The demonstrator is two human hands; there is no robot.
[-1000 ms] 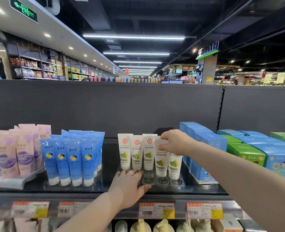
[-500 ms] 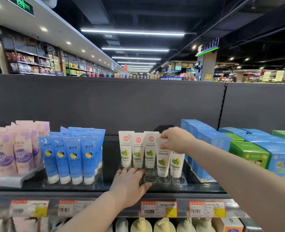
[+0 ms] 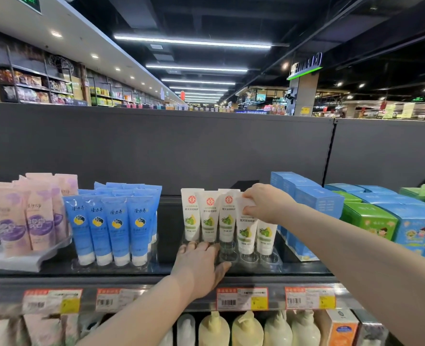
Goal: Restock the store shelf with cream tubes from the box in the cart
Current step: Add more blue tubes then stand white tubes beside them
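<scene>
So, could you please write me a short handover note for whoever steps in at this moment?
Right hand pinches the top of the fourth white tube, upright in the clear tray.
Left hand rests flat on the tray's front edge.
Done: five such tubes stand there.
Left: release, then fill the empty slots; box and cart are out of view.

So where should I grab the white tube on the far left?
Probably pinch its flat top edge from above, front and back. The leftmost white tube stands cap-down in the clear tray, another tube tight on its right. The right hand pinches the fourth tube there too.
</scene>
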